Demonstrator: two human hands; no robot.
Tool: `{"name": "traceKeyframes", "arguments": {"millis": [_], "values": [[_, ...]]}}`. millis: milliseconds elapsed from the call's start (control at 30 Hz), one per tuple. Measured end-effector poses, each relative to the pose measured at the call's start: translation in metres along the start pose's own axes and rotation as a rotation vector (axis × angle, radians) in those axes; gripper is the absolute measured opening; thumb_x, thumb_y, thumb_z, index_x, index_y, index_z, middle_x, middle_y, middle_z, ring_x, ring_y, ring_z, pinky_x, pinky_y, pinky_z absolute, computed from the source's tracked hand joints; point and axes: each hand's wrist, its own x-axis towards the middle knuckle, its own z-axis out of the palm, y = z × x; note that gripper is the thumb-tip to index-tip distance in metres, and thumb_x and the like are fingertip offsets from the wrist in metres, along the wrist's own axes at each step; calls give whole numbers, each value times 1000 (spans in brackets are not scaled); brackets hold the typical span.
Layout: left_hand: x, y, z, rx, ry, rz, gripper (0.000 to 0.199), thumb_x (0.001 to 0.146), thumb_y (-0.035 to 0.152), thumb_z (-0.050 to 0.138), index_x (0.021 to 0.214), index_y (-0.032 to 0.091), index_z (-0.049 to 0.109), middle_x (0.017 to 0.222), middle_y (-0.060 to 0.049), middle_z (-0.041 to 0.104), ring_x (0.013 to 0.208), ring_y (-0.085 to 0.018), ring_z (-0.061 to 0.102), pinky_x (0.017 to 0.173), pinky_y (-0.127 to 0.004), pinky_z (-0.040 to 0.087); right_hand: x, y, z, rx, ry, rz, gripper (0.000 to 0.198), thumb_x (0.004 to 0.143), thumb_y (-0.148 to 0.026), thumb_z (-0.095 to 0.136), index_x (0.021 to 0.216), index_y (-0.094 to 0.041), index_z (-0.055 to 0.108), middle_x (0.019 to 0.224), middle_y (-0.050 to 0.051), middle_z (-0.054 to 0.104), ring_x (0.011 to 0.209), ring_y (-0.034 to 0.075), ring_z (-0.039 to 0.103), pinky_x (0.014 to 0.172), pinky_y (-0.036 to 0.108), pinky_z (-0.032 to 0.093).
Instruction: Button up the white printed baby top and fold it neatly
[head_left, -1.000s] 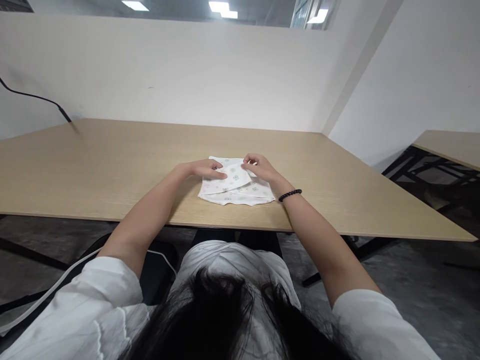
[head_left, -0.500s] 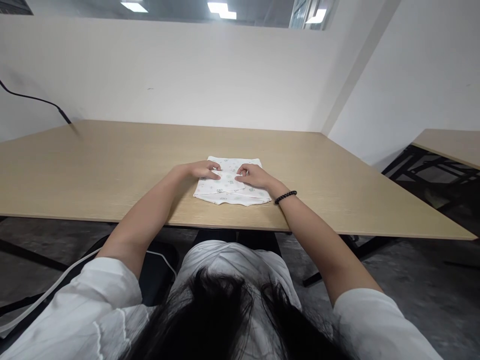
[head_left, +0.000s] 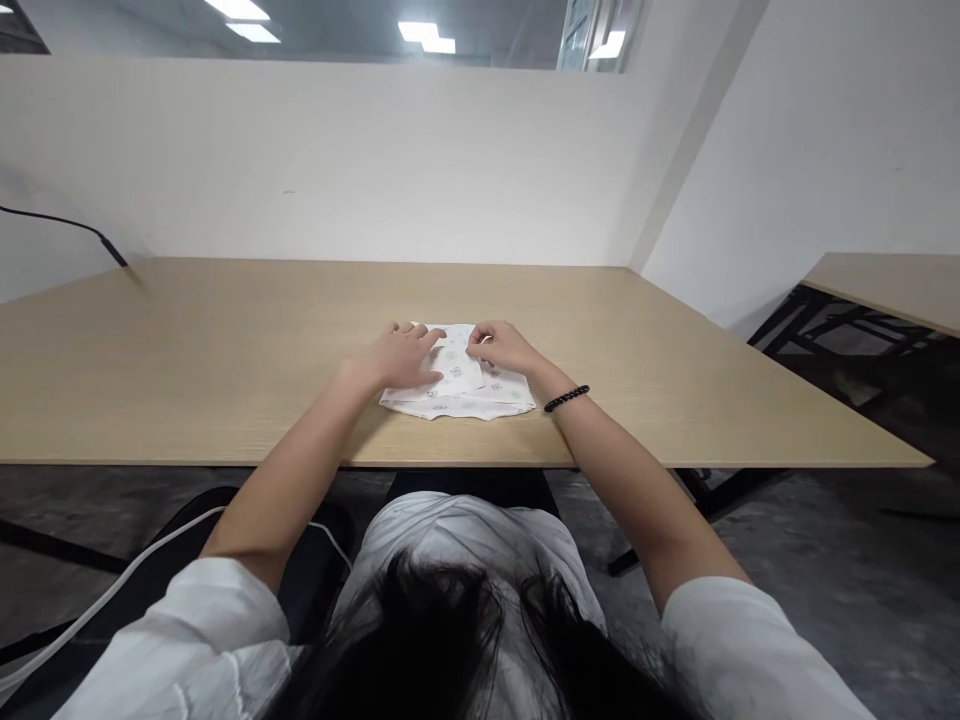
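Observation:
A small white garment with a scattered print lies folded on the table before me, its near edge wavy. My left hand rests over its left part, fingers spread and holding nothing. At the upper right of the folded flap, my right hand has thumb and fingertips pinched together on the fabric. A black beaded bracelet circles my right wrist. Both hands hide parts of the cloth, so the exact fold beneath them does not show.
The wooden table reaches back to a white wall. Its front edge runs close to my body. A black cable hangs at the far left. Another table stands at the right, and a white cord passes beside me.
My left hand has gone from a pinch at the flap to lying spread on the cloth. The right hand still pinches near the same place. The view has shifted slightly.

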Motion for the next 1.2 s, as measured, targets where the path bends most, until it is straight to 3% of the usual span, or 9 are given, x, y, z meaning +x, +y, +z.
{"name": "traceKeyframes", "arguments": {"millis": [67, 167, 300, 367, 467, 600, 800, 933, 1200], "values": [[-24, 14, -2, -63, 87, 39, 68, 92, 57, 40, 149, 20, 33, 152, -13, 41, 139, -32, 35, 113, -47, 23, -3, -2, -3, -43, -20, 26, 5, 75, -16, 55, 71, -18, 57, 66, 1, 60, 55, 12, 54, 54, 25, 41], [-58, 25, 9, -159, 16, -15, 80, 92, 67, 35, 154, 17, 26, 159, -12, 28, 147, -31, 23, 117, -45, 17, -10, -5, -7, -142, -27, 58, 6, 68, -11, 62, 71, -17, 61, 71, 4, 64, 65, 18, 60, 61, 28, 45], [-87, 26, 37, -238, -108, -41, 88, 90, 73, 31, 156, 17, 18, 162, -12, 14, 150, -31, 9, 119, -49, 11, -38, -13, -10, -240, 26, -34, 38, 75, -18, 67, 113, -15, 64, 121, 14, 62, 113, 27, 57, 96, 37, 44], [-97, 25, 45, -247, -88, -27, 90, 90, 74, 33, 157, 16, 15, 163, -12, 11, 151, -31, 7, 120, -48, 11, -63, -13, -9, -311, -92, -214, 52, 86, -36, 63, 133, -14, 56, 139, 16, 53, 130, 28, 47, 109, 40, 35], [-114, 28, 44, -250, -55, 41, 95, 86, 75, 43, 156, 17, 18, 162, -13, 13, 150, -32, 11, 120, -48, 14, -109, -7, -5, -361, -266, -119, 82, 84, -59, 62, 150, -16, 39, 156, 18, 33, 144, 34, 29, 115, 47, 26], [-140, 36, 35, -301, 6, 147, 96, 76, 68, 66, 154, 25, 28, 158, -11, 31, 143, -34, 30, 115, -47, 29, -160, 2, -3, -353, -239, -108, 93, 77, -64, 68, 154, -27, 30, 161, 10, 23, 148, 33, 21, 117, 52, 22], [-158, 34, 42, -441, 182, 229, 55, 89, 8, 47, 139, 32, 52, 129, -6, 57, 119, -23, 54, 99, -37, 47, -193, 6, -4, -275, 9, -248, 51, 89, -16, 57, 138, -29, 52, 137, 7, 59, 129, 23, 51, 107, 43, 41], [-155, 26, 49, -421, 272, 238, 48, 91, 8, 41, 129, 29, 61, 139, -7, 55, 128, -25, 50, 107, -42, 44, -194, 13, -3, -343, 162, -303, 46, 83, -7, 53, 124, -26, 62, 136, 9, 58, 127, 27, 52, 104, 50, 42], [-152, 24, 52, -579, 292, 142, 36, 92, 17, 38, 117, 22, 64, 124, -6, 68, 119, -23, 60, 105, -37, 45, -195, 15, 1, -87, 233, -252, 21, 94, -25, 49, 104, -27, 68, 106, 7, 73, 105, 23, 65, 94, 42, 50]]}}
